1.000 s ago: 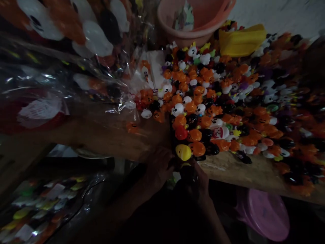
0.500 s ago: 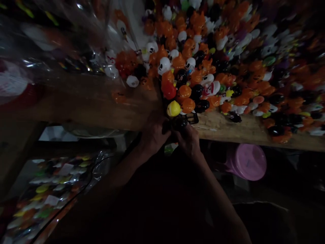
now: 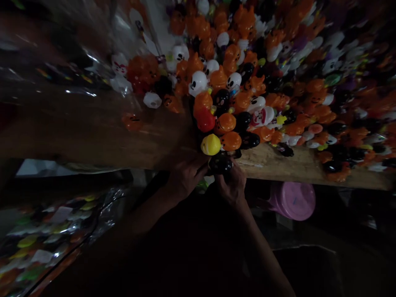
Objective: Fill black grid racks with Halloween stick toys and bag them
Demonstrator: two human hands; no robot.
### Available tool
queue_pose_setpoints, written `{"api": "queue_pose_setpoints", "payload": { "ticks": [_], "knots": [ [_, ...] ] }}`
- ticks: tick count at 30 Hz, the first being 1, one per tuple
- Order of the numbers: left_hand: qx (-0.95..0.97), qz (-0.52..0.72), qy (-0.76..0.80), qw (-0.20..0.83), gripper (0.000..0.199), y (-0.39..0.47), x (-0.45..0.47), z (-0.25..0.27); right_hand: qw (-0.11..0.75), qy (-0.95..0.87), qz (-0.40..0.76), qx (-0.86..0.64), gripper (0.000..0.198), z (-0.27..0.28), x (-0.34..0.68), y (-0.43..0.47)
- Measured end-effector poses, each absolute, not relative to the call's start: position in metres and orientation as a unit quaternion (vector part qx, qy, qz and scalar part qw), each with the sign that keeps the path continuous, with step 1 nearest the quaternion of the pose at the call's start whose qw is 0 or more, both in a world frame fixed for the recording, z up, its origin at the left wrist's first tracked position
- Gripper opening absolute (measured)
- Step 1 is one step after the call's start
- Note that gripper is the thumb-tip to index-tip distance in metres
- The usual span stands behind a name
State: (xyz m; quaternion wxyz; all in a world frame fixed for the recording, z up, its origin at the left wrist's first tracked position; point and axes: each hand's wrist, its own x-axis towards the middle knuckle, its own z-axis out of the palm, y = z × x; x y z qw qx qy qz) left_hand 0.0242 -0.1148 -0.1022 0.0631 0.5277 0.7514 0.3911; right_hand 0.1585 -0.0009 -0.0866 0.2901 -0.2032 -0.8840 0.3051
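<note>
Both hands meet at the front edge of the wooden table, around a shiny black toy figure. My left hand closes on its left side, and my right hand grips it from the right. Just behind it stand a yellow toy figure and an orange pumpkin-like figure, in what looks like a dark tray, mostly hidden. Further back in the same group are a red figure and a white skull-faced figure. Dim light hides the fingertips.
A large heap of orange, black and white toys covers the wooden table to the right. Clear plastic bags lie at the left. Below the edge are a pink container and bagged colourful toys.
My view has shifted, so the table and toys appear lower. The black figure between my hands shows more fully now, and both hands remain on it.
</note>
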Motion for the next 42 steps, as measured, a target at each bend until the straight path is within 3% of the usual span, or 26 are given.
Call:
{"api": "queue_pose_setpoints", "payload": {
  "ticks": [4, 13, 16, 21, 29, 36, 39, 42],
  "knots": [
    [0.553, 0.393, 0.735, -0.011, 0.028, -0.117, 0.026, -0.107, 0.300, -0.875, 0.308, -0.223, 0.023, -0.096, 0.163, -0.004],
    [0.568, 0.386, 0.727, 0.013, 0.035, -0.118, 0.029, -0.117, 0.330, -0.858, 0.322, -0.226, 0.035, -0.106, 0.162, -0.004],
    [0.555, 0.395, 0.731, 0.048, 0.036, -0.118, 0.031, -0.119, 0.347, -0.851, 0.332, -0.215, 0.033, -0.102, 0.159, -0.004],
    [0.554, 0.381, 0.735, 0.089, 0.045, -0.109, 0.024, -0.114, 0.356, -0.860, 0.300, -0.206, 0.011, -0.099, 0.152, 0.002],
    [0.566, 0.414, 0.712, 0.038, 0.036, -0.108, 0.023, -0.116, 0.382, -0.880, 0.199, -0.201, 0.025, -0.116, 0.157, -0.005],
    [0.545, 0.434, 0.718, 0.000, 0.042, -0.105, 0.028, -0.121, 0.431, -0.867, 0.157, -0.197, 0.021, -0.125, 0.150, -0.006],
    [0.544, 0.433, 0.719, 0.004, 0.048, -0.103, 0.029, -0.121, 0.411, -0.870, 0.207, -0.178, 0.020, -0.113, 0.148, -0.004],
    [0.555, 0.426, 0.715, 0.008, 0.042, -0.103, 0.028, -0.115, 0.323, -0.891, 0.274, -0.163, 0.021, -0.084, 0.171, 0.007]
  ]
}}
